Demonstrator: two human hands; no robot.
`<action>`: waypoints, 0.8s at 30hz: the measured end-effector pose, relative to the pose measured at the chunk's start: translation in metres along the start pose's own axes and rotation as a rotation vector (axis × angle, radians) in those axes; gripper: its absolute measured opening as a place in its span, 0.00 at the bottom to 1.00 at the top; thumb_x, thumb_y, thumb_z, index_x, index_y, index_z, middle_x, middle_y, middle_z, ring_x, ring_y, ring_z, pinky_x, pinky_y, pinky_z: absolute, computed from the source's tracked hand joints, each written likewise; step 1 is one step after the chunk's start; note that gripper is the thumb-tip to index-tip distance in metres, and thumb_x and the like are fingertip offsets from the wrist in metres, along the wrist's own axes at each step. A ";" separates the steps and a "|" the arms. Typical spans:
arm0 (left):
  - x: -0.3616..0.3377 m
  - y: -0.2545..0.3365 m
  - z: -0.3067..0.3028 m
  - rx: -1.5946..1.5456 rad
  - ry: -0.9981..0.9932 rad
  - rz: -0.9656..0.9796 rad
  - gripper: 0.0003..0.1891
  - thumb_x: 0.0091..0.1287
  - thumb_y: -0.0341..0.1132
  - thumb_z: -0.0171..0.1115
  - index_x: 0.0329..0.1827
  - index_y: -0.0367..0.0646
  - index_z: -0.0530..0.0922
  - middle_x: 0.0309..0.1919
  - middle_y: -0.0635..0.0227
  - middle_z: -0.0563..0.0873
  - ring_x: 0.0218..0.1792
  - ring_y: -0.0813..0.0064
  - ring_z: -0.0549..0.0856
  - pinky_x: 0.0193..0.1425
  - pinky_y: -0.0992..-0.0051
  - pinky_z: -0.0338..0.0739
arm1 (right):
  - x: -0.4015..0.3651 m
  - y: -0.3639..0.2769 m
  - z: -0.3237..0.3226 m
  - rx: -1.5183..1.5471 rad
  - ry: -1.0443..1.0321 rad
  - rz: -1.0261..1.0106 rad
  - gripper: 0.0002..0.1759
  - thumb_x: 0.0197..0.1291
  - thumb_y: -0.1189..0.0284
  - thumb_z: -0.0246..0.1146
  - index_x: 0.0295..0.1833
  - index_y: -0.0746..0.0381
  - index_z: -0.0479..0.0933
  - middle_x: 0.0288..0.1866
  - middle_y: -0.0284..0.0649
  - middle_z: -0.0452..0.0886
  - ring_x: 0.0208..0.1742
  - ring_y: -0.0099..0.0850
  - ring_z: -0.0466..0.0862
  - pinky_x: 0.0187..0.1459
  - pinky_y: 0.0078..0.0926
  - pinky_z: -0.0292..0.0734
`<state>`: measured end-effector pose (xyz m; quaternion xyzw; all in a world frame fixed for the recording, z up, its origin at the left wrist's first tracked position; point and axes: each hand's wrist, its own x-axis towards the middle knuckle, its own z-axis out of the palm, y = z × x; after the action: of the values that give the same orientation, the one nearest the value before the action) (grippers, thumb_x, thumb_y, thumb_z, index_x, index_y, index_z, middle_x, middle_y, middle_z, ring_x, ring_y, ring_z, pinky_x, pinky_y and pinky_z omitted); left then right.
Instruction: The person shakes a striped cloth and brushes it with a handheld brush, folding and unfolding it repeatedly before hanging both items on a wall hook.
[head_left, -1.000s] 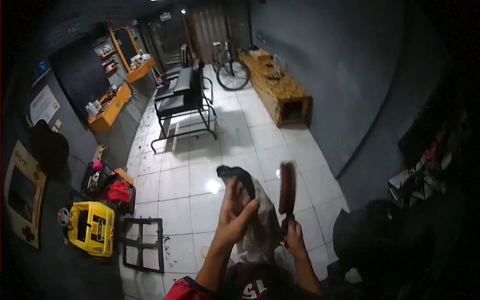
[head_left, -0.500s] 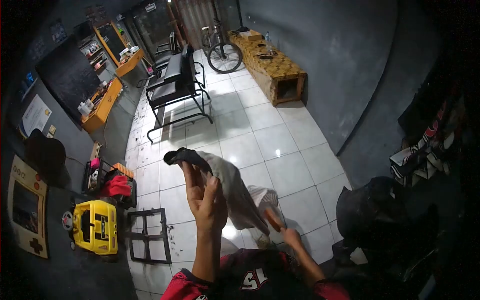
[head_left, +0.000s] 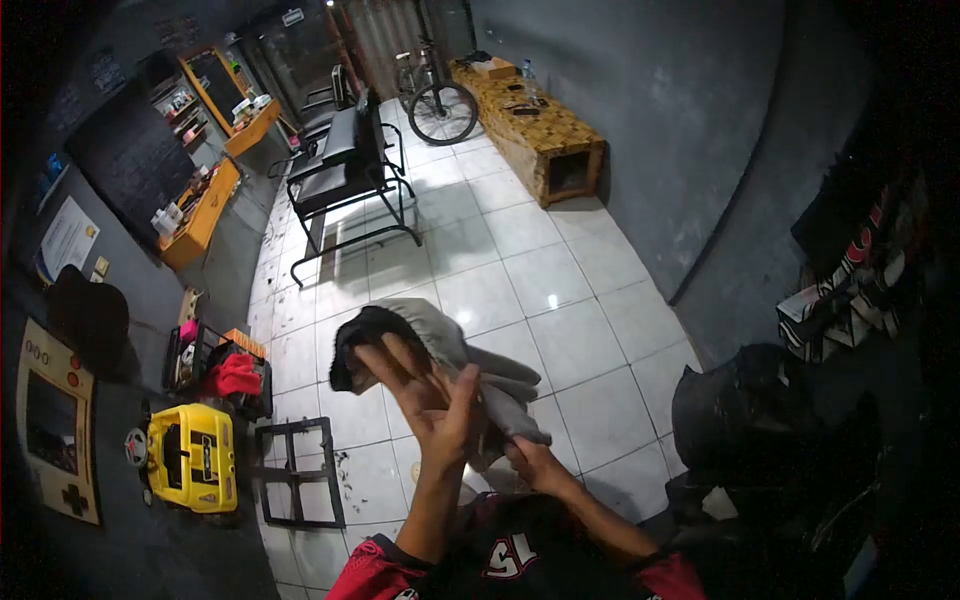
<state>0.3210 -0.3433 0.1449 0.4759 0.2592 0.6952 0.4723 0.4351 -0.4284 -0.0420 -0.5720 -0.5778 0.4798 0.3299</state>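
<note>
A light grey cloth with a black band hangs bunched in front of me, its folds reaching to the right. My left hand holds it up near the band, palm towards me. Its fingers stretch along the inside of the band, with the thumb apart. Closed at the lower right folds is my right hand, touching the cloth. The brown-handled object it held earlier is hidden, so I cannot make out what is in its grip.
A black metal frame lies on the tiled floor to the left, beside a yellow toy car. Ahead stand black chairs, a bicycle and a low patterned bench. A dark bulky bag sits at right.
My right hand has moved left and up against the cloth, and the brown handle has gone out of sight. The cloth is more bunched, with its folds swung up and right.
</note>
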 end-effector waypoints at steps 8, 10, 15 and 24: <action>0.004 -0.002 -0.024 0.008 0.142 0.097 0.52 0.53 0.13 0.53 0.71 0.52 0.26 0.72 0.62 0.40 0.70 0.70 0.49 0.69 0.69 0.49 | -0.003 0.169 0.011 -0.339 0.184 0.457 0.30 0.64 0.52 0.43 0.31 0.69 0.75 0.27 0.54 0.78 0.31 0.49 0.80 0.35 0.43 0.73; 0.002 -0.018 -0.025 -0.087 0.160 0.207 0.42 0.59 0.18 0.52 0.72 0.55 0.41 0.68 0.57 0.56 0.64 0.68 0.63 0.66 0.68 0.62 | 0.013 0.146 -0.005 -0.183 0.391 0.321 0.26 0.66 0.54 0.43 0.29 0.66 0.72 0.20 0.44 0.75 0.21 0.36 0.77 0.26 0.32 0.71; -0.033 -0.042 -0.049 -0.284 0.076 -0.085 0.27 0.58 0.24 0.53 0.61 0.38 0.54 0.57 0.58 0.65 0.58 0.66 0.67 0.61 0.70 0.61 | 0.005 -0.054 -0.028 0.406 0.399 -0.068 0.17 0.67 0.60 0.43 0.35 0.62 0.67 0.17 0.30 0.67 0.15 0.19 0.67 0.18 0.20 0.64; -0.022 -0.042 -0.036 -0.354 0.104 0.355 0.29 0.59 0.23 0.53 0.66 0.37 0.57 0.61 0.55 0.68 0.50 0.62 0.77 0.53 0.70 0.73 | 0.020 0.077 0.031 -0.382 -0.195 0.167 0.19 0.64 0.60 0.46 0.49 0.64 0.69 0.31 0.57 0.78 0.36 0.58 0.77 0.37 0.49 0.72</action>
<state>0.3071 -0.3422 0.0871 0.3874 0.0700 0.8253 0.4049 0.4304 -0.4232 -0.1272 -0.6210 -0.6378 0.4402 0.1173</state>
